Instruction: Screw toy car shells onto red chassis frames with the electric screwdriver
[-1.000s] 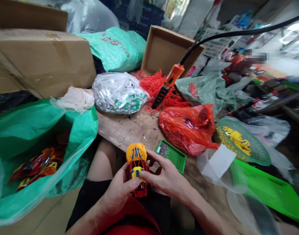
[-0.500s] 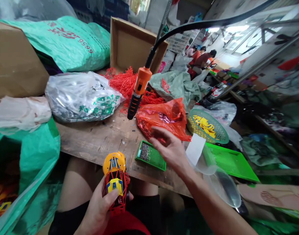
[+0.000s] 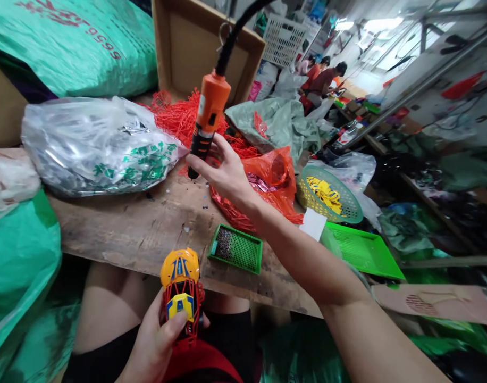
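One thumb of the left hand [image 3: 158,335] lies on the yellow roof of the car [image 3: 181,301], the fingers curled beneath and gripping it above the lap [image 3: 108,314], orange end toward the bench [image 3: 119,229]. The right hand [image 3: 229,174] is at the hanging driver [image 3: 209,110], thumb across its black lower end; whether the fingers close on it, I cannot tell. The step in hand looks like taking hold of the driver; the next move seems to call for a full wrap and a steady car. Farther out, a tray [image 3: 247,253] holds specks [image 3: 225,243], perhaps screws, too small to tell. The car's underside is hidden, no bit shows below the driver, the forearm [image 3: 293,243] covers part of the red bag [image 3: 278,167], and the cord [image 3: 236,31] is cut off above.
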The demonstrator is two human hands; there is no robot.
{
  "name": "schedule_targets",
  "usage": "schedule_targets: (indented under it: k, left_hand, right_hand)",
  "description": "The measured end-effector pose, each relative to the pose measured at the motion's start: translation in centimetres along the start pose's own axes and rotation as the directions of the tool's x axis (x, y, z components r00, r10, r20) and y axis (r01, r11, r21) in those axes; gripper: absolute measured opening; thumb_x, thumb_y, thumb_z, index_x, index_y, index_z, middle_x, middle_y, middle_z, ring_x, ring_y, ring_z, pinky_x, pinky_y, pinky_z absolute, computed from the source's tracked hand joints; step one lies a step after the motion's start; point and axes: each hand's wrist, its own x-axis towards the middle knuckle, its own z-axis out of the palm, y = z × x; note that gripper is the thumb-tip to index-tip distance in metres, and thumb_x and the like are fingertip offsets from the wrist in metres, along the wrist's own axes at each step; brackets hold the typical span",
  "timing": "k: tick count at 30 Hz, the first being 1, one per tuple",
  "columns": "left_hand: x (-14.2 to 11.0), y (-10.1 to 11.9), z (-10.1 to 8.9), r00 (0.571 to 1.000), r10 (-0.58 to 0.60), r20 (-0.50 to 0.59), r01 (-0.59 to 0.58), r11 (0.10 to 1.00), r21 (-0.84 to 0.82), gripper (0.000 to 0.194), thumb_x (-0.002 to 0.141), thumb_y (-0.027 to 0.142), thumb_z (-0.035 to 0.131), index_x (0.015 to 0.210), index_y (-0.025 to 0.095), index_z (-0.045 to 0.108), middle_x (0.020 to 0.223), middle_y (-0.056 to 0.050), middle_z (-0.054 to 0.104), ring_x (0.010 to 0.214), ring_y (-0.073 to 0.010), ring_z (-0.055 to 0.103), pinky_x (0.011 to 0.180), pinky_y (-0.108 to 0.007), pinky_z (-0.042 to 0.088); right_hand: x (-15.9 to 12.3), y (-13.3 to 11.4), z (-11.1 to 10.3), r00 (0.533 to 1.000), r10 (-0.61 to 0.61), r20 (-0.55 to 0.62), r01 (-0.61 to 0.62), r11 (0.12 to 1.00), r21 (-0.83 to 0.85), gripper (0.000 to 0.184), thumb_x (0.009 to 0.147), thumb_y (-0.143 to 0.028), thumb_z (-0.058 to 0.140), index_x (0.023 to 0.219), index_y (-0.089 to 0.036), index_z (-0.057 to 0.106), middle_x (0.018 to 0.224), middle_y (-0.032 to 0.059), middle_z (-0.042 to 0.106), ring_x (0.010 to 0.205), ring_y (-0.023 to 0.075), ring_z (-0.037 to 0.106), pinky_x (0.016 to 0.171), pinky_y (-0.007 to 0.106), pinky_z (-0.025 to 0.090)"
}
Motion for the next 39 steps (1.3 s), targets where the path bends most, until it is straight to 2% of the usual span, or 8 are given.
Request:
schedule_targets:
  k: [4,8,11,13,17,20,29,39]
  left_hand:
    - [0.2,0.0,0.3,1.000,0.016,-0.017,-0.016,1.000,-0.005,0.058,0.064,0.054,0.088,0.104,0.016,0.069,0.080,-0.010,0.080,0.068,-0.0255,0.074,0.063,-0.031,0.056]
    - [0.3,-0.3,0.3,0.998,0.053,-0.022,-0.052,0.997,0.053,0.059,0.064,0.057,0.088,0.101,0.015,0.068,0.072,-0.008,0.078,0.067,-0.0266,0.074,0.062,-0.032,0.057]
    - [0.3,-0.5,0.2,0.998,0.054,-0.025,-0.052,0.996,0.075,0.058,0.065,0.059,0.087,0.098,0.016,0.068,0.071,-0.009,0.078,0.066,-0.0264,0.074,0.061,-0.031,0.056]
    - [0.3,-0.7,0.2,0.999,0.035,-0.023,-0.034,0.998,0.054,0.057,0.065,0.059,0.086,0.097,0.016,0.067,0.073,-0.007,0.077,0.065,-0.0247,0.074,0.061,-0.030,0.056]
    - [0.4,-0.8,0.5,1.000,0.005,-0.023,-0.004,0.999,0.050,0.061,0.063,0.060,0.088,0.099,0.015,0.068,0.075,-0.006,0.077,0.063,-0.0231,0.073,0.059,-0.029,0.055]
    - [0.5,-0.9,0.8,0.999,0.001,-0.033,0.001,0.999,0.052,0.059,0.064,0.057,0.087,0.101,0.015,0.068,0.078,-0.007,0.077,0.063,-0.0232,0.073,0.059,-0.029,0.055]
    - [0.6,-1.1,1.2,0.998,0.002,-0.059,0.001,0.998,0.060,0.054,0.067,0.054,0.085,0.100,0.014,0.069,0.078,-0.010,0.078,0.061,-0.0243,0.073,0.058,-0.031,0.056]
    - [0.9,-1.2,1.6,0.995,-0.011,-0.095,0.014,0.999,0.030,0.056,0.063,0.052,0.089,0.099,0.016,0.067,0.082,-0.009,0.078,0.059,-0.0241,0.073,0.056,-0.031,0.058]
  right_hand:
    - [3.8,1.0,2.4,0.998,-0.034,-0.044,0.032,0.999,-0.044,0.041,0.083,-0.052,0.079,0.096,-0.018,0.061,0.087,-0.0032,0.065,0.086,0.0152,0.065,0.095,0.043,0.058]
    - [2.6,-0.8,3.0,0.992,-0.017,-0.125,0.006,0.996,-0.089,0.030,0.088,-0.043,0.074,0.099,-0.018,0.061,0.082,-0.0067,0.059,0.079,0.0105,0.060,0.090,0.032,0.057]
    - [-1.0,-2.8,1.5,0.986,-0.009,-0.168,-0.003,0.997,-0.073,0.020,0.090,-0.030,0.070,0.105,-0.023,0.060,0.082,-0.0069,0.060,0.072,0.0092,0.058,0.079,0.026,0.057]
    - [-3.5,-4.1,-0.1,0.968,0.035,-0.250,-0.050,0.997,-0.053,0.012,0.087,-0.024,0.071,0.096,-0.024,0.062,0.076,-0.0058,0.061,0.065,0.0106,0.058,0.069,0.027,0.056]
    - [-6.8,-6.6,-3.6,0.977,0.072,-0.202,-0.061,0.996,0.060,0.010,0.088,-0.024,0.071,0.090,-0.024,0.062,0.077,-0.0035,0.065,0.065,0.0127,0.064,0.067,0.030,0.056]
    - [-8.3,-7.3,-5.5,0.972,0.171,-0.161,-0.154,0.982,0.113,0.017,0.088,-0.032,0.077,0.098,-0.025,0.064,0.068,-0.0064,0.060,0.053,0.0105,0.058,0.053,0.027,0.051]
    - [-12.5,-3.3,-4.5,0.906,0.317,-0.280,-0.265,0.942,0.206,0.024,0.087,-0.042,0.079,0.093,-0.025,0.064,0.056,-0.0094,0.050,0.042,0.0083,0.044,0.041,0.024,0.038]
    - [-13.0,-2.0,-4.0,0.868,0.342,-0.361,-0.234,0.922,0.310,0.026,0.089,-0.041,0.078,0.086,-0.023,0.059,0.052,-0.0111,0.044,0.039,0.0067,0.041,0.040,0.021,0.038]
